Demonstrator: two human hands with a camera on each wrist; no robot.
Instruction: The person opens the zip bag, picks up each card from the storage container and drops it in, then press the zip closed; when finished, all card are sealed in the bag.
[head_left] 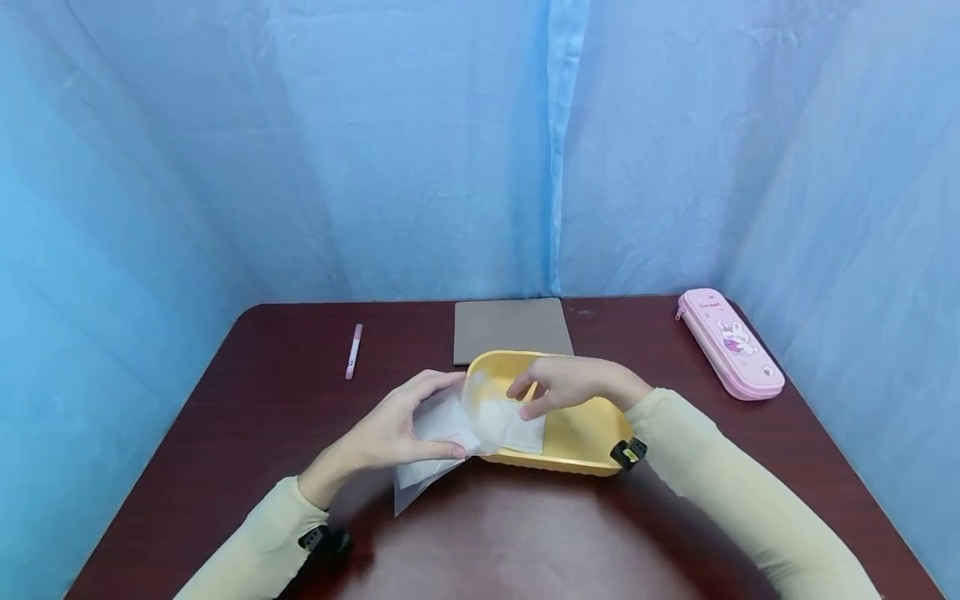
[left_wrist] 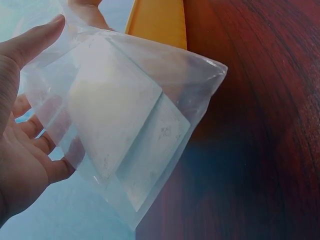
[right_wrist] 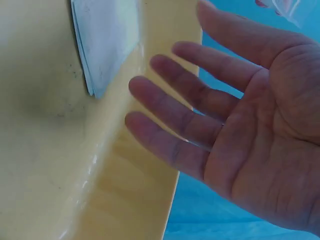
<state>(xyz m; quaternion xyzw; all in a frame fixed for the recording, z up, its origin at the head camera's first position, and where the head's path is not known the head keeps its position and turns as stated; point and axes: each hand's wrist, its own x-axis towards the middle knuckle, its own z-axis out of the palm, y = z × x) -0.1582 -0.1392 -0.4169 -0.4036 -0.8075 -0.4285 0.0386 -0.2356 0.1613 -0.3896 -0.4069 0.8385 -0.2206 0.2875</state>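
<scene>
In the head view my left hand (head_left: 397,425) holds a clear plastic bag (head_left: 487,417) by its side, tilted over the left end of a yellow basket (head_left: 585,467). The left wrist view shows flat white packets (left_wrist: 115,105) inside the bag, with the thumb in front of it and the fingers behind. My right hand (head_left: 558,385) hovers over the basket beside the bag's mouth. Its fingers are spread and loosely bent, with nothing between them, in the right wrist view. Thin white packets (right_wrist: 107,40) lie in the basket below that hand.
Behind the basket a flat grey-beige pad (head_left: 513,327) lies at the table's back edge. A pink and white marker (head_left: 354,352) is at the back left, and a pink pencil case (head_left: 731,343) at the back right. Blue curtains (head_left: 420,150) surround the dark table (head_left: 247,417).
</scene>
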